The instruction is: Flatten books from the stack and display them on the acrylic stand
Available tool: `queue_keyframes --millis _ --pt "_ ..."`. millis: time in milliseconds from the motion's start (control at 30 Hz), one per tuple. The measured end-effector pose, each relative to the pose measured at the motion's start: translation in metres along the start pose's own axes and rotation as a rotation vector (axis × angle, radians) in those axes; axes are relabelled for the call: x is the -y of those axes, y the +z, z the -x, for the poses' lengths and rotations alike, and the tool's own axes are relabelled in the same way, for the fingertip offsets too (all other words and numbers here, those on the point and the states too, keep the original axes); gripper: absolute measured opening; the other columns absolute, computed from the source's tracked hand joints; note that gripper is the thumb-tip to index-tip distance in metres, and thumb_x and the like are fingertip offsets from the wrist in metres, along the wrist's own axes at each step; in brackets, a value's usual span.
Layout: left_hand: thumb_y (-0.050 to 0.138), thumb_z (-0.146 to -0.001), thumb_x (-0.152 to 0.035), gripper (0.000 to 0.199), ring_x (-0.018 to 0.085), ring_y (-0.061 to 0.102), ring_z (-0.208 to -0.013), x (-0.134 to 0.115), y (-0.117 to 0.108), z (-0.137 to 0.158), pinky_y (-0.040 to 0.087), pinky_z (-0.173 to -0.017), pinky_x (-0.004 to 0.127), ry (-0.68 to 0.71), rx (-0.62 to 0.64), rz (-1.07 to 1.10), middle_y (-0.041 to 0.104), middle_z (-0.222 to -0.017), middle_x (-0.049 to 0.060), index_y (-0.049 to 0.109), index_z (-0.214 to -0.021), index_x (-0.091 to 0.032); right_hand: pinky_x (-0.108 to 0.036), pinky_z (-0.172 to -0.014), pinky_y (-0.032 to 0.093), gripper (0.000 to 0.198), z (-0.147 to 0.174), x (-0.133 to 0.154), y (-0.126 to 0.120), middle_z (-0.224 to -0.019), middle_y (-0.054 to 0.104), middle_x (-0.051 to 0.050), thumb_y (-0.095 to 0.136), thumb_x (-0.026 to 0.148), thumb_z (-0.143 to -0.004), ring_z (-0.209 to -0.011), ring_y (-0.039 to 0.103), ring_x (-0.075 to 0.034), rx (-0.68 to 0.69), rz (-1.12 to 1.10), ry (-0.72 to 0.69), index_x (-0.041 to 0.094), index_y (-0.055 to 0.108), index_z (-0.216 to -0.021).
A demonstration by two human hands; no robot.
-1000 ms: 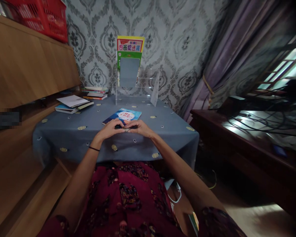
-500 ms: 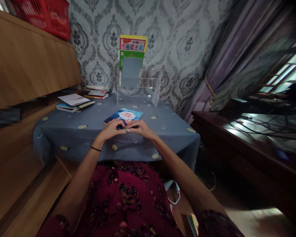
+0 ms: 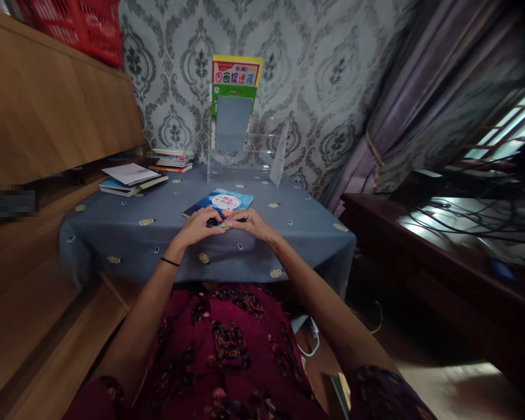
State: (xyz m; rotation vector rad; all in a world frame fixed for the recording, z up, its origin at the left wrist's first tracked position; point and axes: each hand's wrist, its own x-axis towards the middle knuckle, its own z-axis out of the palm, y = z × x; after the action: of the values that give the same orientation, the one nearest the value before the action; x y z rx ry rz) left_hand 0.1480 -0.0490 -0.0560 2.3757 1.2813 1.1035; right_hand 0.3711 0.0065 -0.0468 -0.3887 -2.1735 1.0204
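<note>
Far to the left of the blue book (image 3: 227, 200), a red basket (image 3: 98, 32) is perched on a wooden cabinet (image 3: 61, 99). Nearer the book's left side, loose books (image 3: 131, 174) are piled, and to its back left a stack of books (image 3: 171, 160) is seen. At the book's near edge, the left hand (image 3: 199, 226) is curved, its thumb and fingertips brought nearly together on a small pale piece (image 3: 223, 224) too small to identify. The book itself is laid flat on the cloth-covered table (image 3: 262, 249), partly hidden by the hands. Behind it, a clear stand (image 3: 260, 158) is placed. At its near right, the right hand (image 3: 251, 224) is bent inward, thumb and fingertips pinched on the same piece. Well to its right, cables (image 3: 455, 219) are tangled on a dark desk (image 3: 378, 219).
</note>
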Motion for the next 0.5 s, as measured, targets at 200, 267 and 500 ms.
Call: queue_keyframes --millis 200,267,500 --pt "0.075 -0.082 -0.037 0.019 0.022 0.059 -0.099 0.0003 -0.0013 -0.0003 0.044 -0.091 0.037 0.019 0.01 0.002 0.067 -0.102 0.002 0.068 -0.092 -0.024 -0.041 -0.1 0.05 0.026 0.0 -0.0004 0.0006 -0.087 0.078 -0.001 0.076 0.053 -0.084 -0.085 0.069 -0.017 -0.002 -0.01 0.006 0.028 0.081 -0.084" --pt "0.075 -0.082 -0.038 0.019 0.022 0.059 -0.098 0.0009 -0.0015 -0.0004 0.045 -0.089 0.037 0.021 0.013 0.001 0.066 -0.102 0.002 0.068 -0.093 -0.025 -0.041 -0.099 0.051 0.026 0.0 -0.0007 0.0007 -0.088 0.078 -0.001 0.076 0.053 -0.083 -0.086 0.069 -0.017 -0.001 -0.015 0.01 0.027 0.081 -0.084" --pt "0.074 -0.083 -0.041 0.021 0.022 0.061 -0.099 0.001 -0.0015 -0.0015 0.045 -0.09 0.036 0.033 0.018 0.02 0.068 -0.101 0.002 0.068 -0.091 -0.023 -0.041 -0.1 0.05 0.028 -0.0003 -0.0017 0.001 -0.085 0.078 0.0 0.076 0.054 -0.082 -0.084 0.068 -0.018 -0.006 -0.033 0.029 0.026 0.081 -0.082"
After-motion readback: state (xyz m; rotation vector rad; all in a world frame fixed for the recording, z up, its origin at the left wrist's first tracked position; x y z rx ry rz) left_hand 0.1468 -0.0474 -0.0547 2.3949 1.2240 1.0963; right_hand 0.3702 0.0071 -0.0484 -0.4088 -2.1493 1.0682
